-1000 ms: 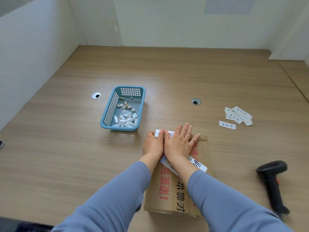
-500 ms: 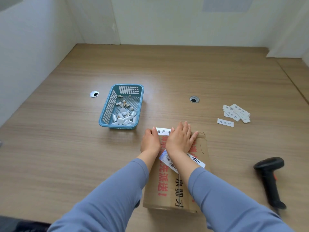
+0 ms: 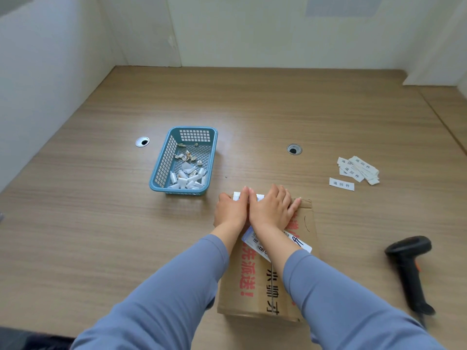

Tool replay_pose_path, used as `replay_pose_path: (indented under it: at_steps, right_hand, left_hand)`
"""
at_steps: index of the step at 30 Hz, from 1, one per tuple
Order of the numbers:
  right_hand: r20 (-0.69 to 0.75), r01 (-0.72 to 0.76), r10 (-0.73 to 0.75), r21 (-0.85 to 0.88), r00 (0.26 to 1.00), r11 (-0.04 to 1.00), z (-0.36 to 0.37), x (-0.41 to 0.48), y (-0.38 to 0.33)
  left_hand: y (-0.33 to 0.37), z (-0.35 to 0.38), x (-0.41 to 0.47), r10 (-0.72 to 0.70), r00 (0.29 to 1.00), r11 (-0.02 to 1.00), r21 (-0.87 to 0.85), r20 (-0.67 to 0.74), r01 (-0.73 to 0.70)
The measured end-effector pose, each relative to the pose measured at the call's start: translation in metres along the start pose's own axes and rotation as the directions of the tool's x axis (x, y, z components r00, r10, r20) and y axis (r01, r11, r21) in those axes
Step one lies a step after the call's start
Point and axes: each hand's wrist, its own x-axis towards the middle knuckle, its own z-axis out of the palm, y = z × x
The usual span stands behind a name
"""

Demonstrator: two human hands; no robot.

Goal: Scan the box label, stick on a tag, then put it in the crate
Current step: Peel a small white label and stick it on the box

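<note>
A cardboard box (image 3: 267, 274) lies flat on the wooden counter (image 3: 252, 109), close to the near edge, with red and black printed characters across its top. A white label (image 3: 302, 245) with a barcode sits at an angle on the top face, partly covered by the right forearm.

Both hands rest side by side on the far end of the box. The left hand (image 3: 231, 210) lies palm down with its fingers together, pressing on a white tag (image 3: 237, 196) at the far edge of the box; only the tag's ends show beyond the fingers. The right hand (image 3: 271, 210) lies flat, fingers slightly spread, touching the left hand along the index side and covering the right part of the tag. Neither hand grips anything; both press downward. Grey-blue sleeves cover both forearms.

A blue basket (image 3: 184, 161) stands just left of the box's far end, apart from it. It holds white paper scraps (image 3: 188, 179), heaped mostly at its near end.

A small heap of spare tags (image 3: 358, 169) lies on the counter to the right of the box, well apart from it, with one single tag (image 3: 341, 184) lying separately just in front of the heap.

A black handheld scanner (image 3: 410, 269) lies on the counter at the right, apart from the box, its head toward the far side. It appears slightly blurred.

Two round holes (image 3: 294, 149) are set in the counter. White partition walls (image 3: 252, 29) enclose the counter at back and left.
</note>
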Motion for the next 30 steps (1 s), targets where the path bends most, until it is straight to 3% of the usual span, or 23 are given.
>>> replay_pose_path:
  at_steps: [10, 23, 26, 30]
  right_hand:
    - [0.002, 0.005, -0.005, -0.021, 1.0, 1.0, 0.001, 0.0, -0.001]
    - [-0.078, -0.004, 0.02, 0.198, 0.997, 0.98, -0.008, 0.003, 0.007]
    - [-0.075, 0.068, -0.054, 0.211, 0.996, 0.975, -0.012, 0.002, 0.014]
    - [0.039, 0.208, -0.211, 0.077, 0.977, 0.975, -0.016, -0.001, 0.031]
  left_hand:
    - [0.0, 0.004, 0.009, 0.032, 0.999, 0.999, 0.034, -0.035, -0.031]
    - [-0.018, -0.01, 0.006, 0.095, 0.995, 0.992, -0.08, -0.028, -0.097]
    - [-0.032, -0.011, 0.0, 0.148, 0.989, 0.981, -0.128, 0.003, -0.147]
    - [-0.04, -0.014, -0.014, 0.204, 0.971, 0.95, -0.266, 0.123, -0.166]
